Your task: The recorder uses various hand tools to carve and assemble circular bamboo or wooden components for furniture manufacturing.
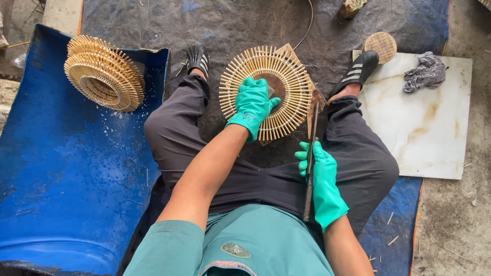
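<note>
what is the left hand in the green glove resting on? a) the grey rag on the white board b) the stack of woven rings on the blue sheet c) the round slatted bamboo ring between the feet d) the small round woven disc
c: the green-gloved left hand presses flat on the round slatted bamboo ring lying on the ground between the feet, while the right hand holds a long dark blade.
</note>
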